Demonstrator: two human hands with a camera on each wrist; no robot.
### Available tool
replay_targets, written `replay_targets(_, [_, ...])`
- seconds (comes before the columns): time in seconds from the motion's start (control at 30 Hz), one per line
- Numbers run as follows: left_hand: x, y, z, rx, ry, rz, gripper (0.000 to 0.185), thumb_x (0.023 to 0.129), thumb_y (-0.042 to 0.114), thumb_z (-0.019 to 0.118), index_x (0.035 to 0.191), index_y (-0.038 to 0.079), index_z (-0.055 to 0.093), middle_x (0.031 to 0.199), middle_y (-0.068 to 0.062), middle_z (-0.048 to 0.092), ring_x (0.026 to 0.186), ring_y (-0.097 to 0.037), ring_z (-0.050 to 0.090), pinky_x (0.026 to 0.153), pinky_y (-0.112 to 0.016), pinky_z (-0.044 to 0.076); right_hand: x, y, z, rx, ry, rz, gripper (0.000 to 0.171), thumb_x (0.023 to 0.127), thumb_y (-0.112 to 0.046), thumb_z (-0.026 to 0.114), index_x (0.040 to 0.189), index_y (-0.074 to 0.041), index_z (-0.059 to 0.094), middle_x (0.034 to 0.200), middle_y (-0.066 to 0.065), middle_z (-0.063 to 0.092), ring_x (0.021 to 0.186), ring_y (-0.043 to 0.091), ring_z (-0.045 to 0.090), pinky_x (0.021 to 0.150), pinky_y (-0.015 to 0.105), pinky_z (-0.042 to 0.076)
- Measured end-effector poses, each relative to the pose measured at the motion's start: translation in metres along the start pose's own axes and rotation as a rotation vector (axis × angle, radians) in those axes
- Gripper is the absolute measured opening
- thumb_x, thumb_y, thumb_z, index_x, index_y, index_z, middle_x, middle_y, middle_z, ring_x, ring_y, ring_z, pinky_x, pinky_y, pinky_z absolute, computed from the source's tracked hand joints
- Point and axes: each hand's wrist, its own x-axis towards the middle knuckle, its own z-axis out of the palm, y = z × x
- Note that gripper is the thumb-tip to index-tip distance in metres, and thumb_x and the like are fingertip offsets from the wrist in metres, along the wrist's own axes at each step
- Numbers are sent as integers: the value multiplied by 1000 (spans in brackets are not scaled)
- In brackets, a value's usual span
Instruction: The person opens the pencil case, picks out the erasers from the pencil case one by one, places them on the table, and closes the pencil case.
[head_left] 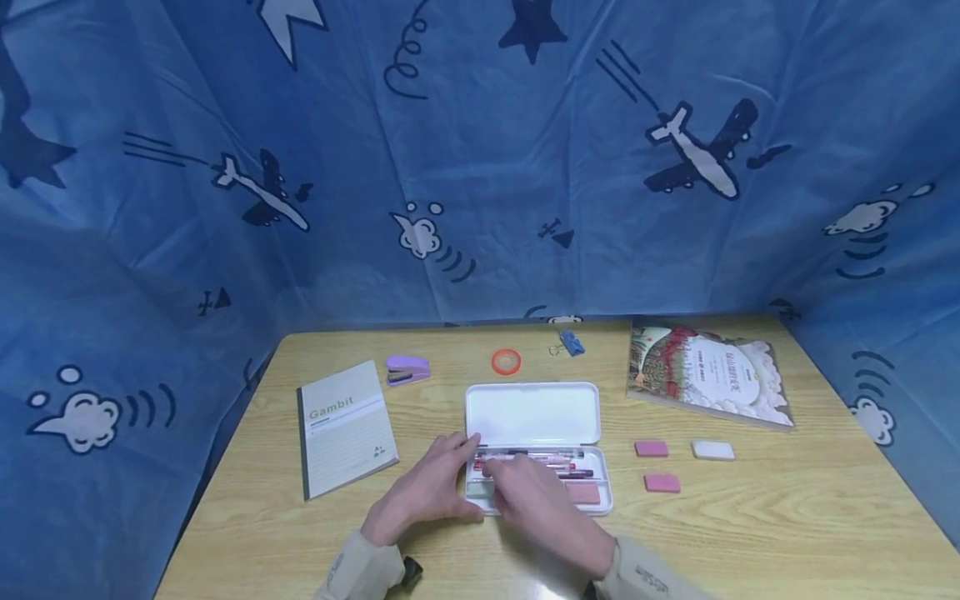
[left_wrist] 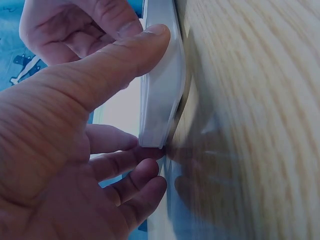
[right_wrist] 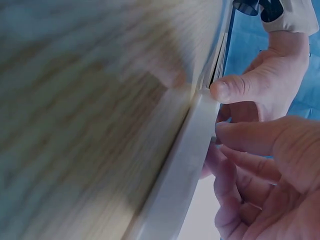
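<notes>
A white pencil case [head_left: 532, 414] lies with its lid folded back, several pens [head_left: 577, 473] in its rear section. Its front section holds a pink eraser [head_left: 583, 493] at the right and a pale green eraser [head_left: 478, 490] at the left. My left hand [head_left: 431, 483] grips the left end of the case, thumb against the front wall [left_wrist: 162, 95] and fingers around the corner. My right hand [head_left: 536, 500] reaches in over the front wall, thumb and curled fingers pinching at the green eraser, which they mostly hide in the right wrist view.
Two pink erasers [head_left: 652, 449] and a white eraser [head_left: 712, 450] lie right of the case. Behind it are a red tape roll [head_left: 506, 362] and a blue binder clip [head_left: 572, 342]. A notebook [head_left: 348, 433] and purple stapler [head_left: 407, 369] lie left, a picture book [head_left: 708, 372] back right.
</notes>
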Motion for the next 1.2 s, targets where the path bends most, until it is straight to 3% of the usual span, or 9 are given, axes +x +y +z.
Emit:
replay_targets(0.27, [0,1,-1,-11,-4,-2,110,67,39,93,153,-2,40,139,-8,56,118,-21,49,109,-39,50,7,-2,3,-91,8,-4,19,64,2,73,67,-15,65,58,-6,55,53,9,45,53,25,42])
replay_targets(0.47, [0,0,1,-17,-8,1,111,67,39,93,154,-2,38,142,-10,55,124,-25,50,110,-42,49,7,-2,3,-142,21,-20,18,64,-1,76,71,-16,68,63,-5,62,57,13,54,61,29,49])
replay_targets(0.63, [1,-1,1,-25,-19,-15,112,67,40,93,155,-1,37,146,-11,53,128,-26,48,113,-44,47,1,5,-9,-91,35,26,19,67,-4,80,79,-15,70,70,-5,66,64,13,56,63,29,49])
replay_targets(0.73, [2,-1,1,-28,-27,-31,113,67,41,93,155,0,36,150,-12,50,131,-27,47,115,-45,45,-7,17,-21,-66,47,78,18,69,-8,83,78,-16,70,68,-6,62,63,11,50,60,25,44])
replay_targets(0.87, [2,-1,1,-32,-41,-55,114,67,42,93,157,2,35,154,-13,46,137,-29,44,118,-46,42,-24,41,-37,-53,96,136,23,67,1,79,73,-17,66,65,-8,57,61,9,45,58,23,40])
replay_targets(0.97, [2,-1,1,-36,-48,-65,114,68,43,93,157,3,34,156,-13,45,140,-30,42,119,-47,41,-39,61,-48,-25,113,204,26,64,7,75,76,-15,69,67,-8,60,65,9,50,59,24,44])
replay_targets(1.2, [2,1,1,-40,-48,-61,114,67,42,93,157,2,35,157,-15,43,142,-33,41,120,-49,40,-74,104,-78,-43,139,318,24,68,3,81,85,-13,74,76,-2,70,71,14,60,63,34,53])
